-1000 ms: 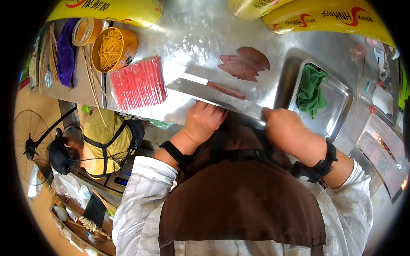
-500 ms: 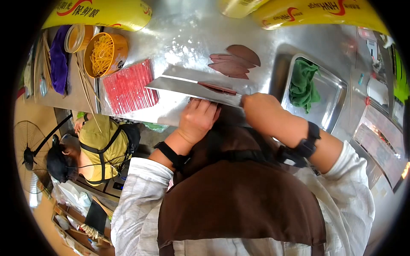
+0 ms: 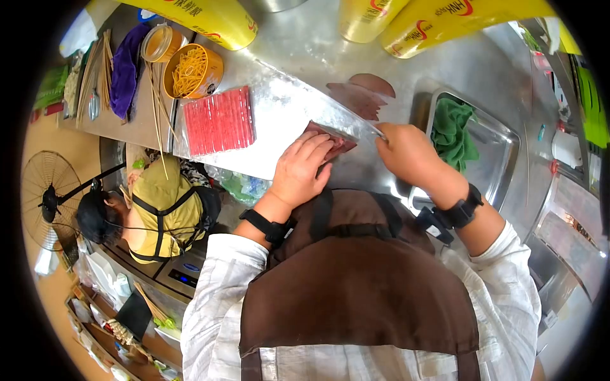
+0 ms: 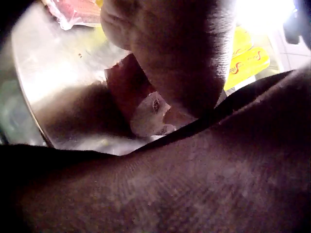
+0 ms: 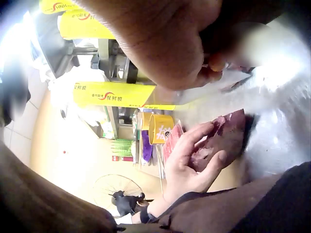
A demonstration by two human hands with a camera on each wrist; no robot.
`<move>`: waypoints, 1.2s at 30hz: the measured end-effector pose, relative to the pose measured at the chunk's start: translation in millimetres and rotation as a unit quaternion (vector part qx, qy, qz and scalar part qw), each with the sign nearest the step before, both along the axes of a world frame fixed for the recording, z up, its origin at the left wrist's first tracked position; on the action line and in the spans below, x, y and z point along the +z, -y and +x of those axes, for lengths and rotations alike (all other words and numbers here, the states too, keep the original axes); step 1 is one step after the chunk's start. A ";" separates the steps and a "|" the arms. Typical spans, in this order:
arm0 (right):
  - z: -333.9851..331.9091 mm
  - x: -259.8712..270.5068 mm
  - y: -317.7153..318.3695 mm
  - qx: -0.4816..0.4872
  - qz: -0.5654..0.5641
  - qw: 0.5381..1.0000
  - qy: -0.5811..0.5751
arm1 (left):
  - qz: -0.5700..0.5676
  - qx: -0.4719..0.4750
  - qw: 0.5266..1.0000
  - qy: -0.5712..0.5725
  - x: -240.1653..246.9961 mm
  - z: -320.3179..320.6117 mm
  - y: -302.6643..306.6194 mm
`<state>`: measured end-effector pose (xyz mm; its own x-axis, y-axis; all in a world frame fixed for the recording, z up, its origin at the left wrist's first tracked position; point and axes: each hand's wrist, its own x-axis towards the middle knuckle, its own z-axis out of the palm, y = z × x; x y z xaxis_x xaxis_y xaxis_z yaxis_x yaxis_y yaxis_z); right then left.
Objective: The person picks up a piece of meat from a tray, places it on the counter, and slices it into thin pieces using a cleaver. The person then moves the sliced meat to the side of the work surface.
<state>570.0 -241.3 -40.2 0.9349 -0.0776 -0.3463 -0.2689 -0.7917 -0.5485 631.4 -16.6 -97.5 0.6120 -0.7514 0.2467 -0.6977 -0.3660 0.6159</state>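
Note:
My left hand (image 3: 305, 164) holds a dark red piece of meat (image 3: 343, 145) on the metal table. Its fingers lie over the top, while the thumb presses the near side, as the right wrist view shows. A pale cut face of the meat (image 4: 146, 116) appears in the left wrist view. My right hand (image 3: 403, 149) grips a large knife (image 3: 356, 119) by its handle. The blade points away to the far left, just beyond the meat. Several thin slices of meat (image 3: 363, 92) lie past the blade.
Left of the meat is a clear-wrapped pack of red sticks (image 3: 219, 120). A tub of yellow rubber bands (image 3: 213, 76) stands behind it. At right, a steel tray (image 3: 502, 171) holds a green cloth (image 3: 452, 130). Yellow rolls (image 3: 438, 25) line the back. Another person (image 3: 159, 203) is at left.
The knife has come off the meat and swung so its tip points farther back. My left hand has shifted from beside the blade onto the meat, which sits turned at an angle.

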 end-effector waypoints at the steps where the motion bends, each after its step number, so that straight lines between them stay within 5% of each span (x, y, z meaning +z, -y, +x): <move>1: -10.2 2.0 2.2 -0.004 0.011 0.999 0.031 | -0.005 -0.001 1.000 -0.010 -0.6 -0.9 -1.8; 11: -93.0 26.5 18.3 -0.105 0.074 0.989 0.076 | 0.050 0.040 0.998 -0.025 -0.1 -13.2 -6.6; 14: -114.3 34.3 31.8 -0.235 0.220 0.947 0.001 | 0.051 0.065 0.996 -0.017 5.5 -17.0 -7.7; 18: -145.5 34.1 45.2 -0.301 0.274 0.913 0.018 | 0.038 0.071 0.997 0.019 17.2 -13.6 5.2; 27: -204.8 18.1 52.1 -0.335 0.262 0.903 0.058 | 0.188 0.074 0.976 0.083 -17.5 28.0 88.6; 36: -226.0 8.5 53.0 -0.343 0.208 0.915 0.050 | 0.201 0.103 0.974 -0.026 -11.7 38.2 90.0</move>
<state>344.0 -294.3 -31.7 0.7438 -0.5397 -0.3944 -0.5562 -0.1724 -0.8130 669.6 -106.6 -109.2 0.7643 -0.6402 -0.0773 -0.5546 -0.7139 0.4275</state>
